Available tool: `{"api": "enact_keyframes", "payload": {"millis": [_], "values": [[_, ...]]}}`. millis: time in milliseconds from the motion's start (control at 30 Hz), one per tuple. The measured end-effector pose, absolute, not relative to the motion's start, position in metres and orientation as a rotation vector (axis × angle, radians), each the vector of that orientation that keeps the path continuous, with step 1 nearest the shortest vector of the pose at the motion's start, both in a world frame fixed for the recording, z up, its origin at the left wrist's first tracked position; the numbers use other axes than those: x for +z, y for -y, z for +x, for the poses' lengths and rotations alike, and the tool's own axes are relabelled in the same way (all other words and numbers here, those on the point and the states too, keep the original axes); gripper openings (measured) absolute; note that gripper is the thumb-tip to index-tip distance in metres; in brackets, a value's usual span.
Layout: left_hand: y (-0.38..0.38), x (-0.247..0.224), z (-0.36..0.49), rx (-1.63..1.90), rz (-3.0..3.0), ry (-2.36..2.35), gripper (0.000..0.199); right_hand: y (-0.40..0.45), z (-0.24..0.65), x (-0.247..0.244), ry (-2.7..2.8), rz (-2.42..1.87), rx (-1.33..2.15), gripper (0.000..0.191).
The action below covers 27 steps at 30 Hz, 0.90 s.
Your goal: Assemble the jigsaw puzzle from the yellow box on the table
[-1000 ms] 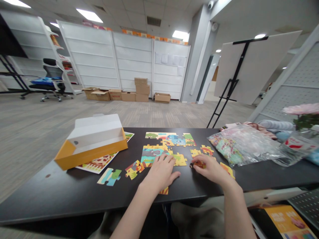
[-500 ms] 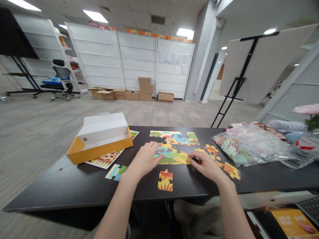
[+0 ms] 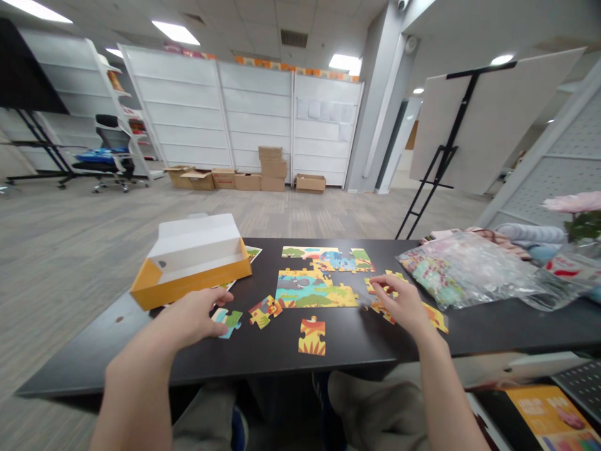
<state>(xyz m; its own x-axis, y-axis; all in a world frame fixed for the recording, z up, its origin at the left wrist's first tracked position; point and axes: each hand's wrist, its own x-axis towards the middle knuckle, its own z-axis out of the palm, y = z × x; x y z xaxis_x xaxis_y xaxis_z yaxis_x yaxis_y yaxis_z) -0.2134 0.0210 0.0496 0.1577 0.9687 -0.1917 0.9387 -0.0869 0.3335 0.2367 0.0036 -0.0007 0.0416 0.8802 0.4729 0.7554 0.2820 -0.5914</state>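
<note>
On a black table lies a partly joined jigsaw puzzle (image 3: 317,291) with animals, water and grass. To its left, my left hand (image 3: 200,319) has thumb and fingers apart around a blue-green puzzle piece (image 3: 228,323); the thumb is at the piece's edge. Between that hand and the joined part rests a multicoloured puzzle piece (image 3: 266,311). A yellow and orange puzzle piece (image 3: 312,337) lies alone near the front edge. My right hand (image 3: 398,302) hovers beside loose pieces (image 3: 382,311) right of the puzzle, fingers bent and slightly apart. It partly hides them.
A yellow and white open box (image 3: 192,279) stands at the left, on top of printed sheets. Clear plastic bags (image 3: 469,269) and folded cloth (image 3: 530,235) occupy the right. The table's front edge (image 3: 282,374) runs just above my knees.
My left hand has moved left from the joined puzzle to the blue-green piece, uncovering the multicoloured piece. My right hand has shifted slightly right and up, away from the puzzle's lower right edge.
</note>
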Motion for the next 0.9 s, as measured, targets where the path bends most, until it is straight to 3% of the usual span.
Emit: {"api": "enact_keyframes", "payload": {"millis": [167,467,667,900], "values": [[-0.015,0.042,-0.213,0.001,2.069,-1.877,0.067,-0.006,0.237,-0.006,1.811,-1.470,0.186,0.024],[-0.017,0.039,-0.210,0.047,2.152,-1.745,0.035,-0.006,0.230,-0.004,1.865,-1.457,0.152,0.023],[-0.014,0.040,-0.209,0.125,2.163,-1.682,0.051,-0.005,0.228,-0.003,1.874,-1.474,0.157,0.024],[-0.010,0.044,-0.204,0.126,2.181,-1.637,0.037,-0.005,0.226,-0.004,1.908,-1.458,0.198,0.024]]}}
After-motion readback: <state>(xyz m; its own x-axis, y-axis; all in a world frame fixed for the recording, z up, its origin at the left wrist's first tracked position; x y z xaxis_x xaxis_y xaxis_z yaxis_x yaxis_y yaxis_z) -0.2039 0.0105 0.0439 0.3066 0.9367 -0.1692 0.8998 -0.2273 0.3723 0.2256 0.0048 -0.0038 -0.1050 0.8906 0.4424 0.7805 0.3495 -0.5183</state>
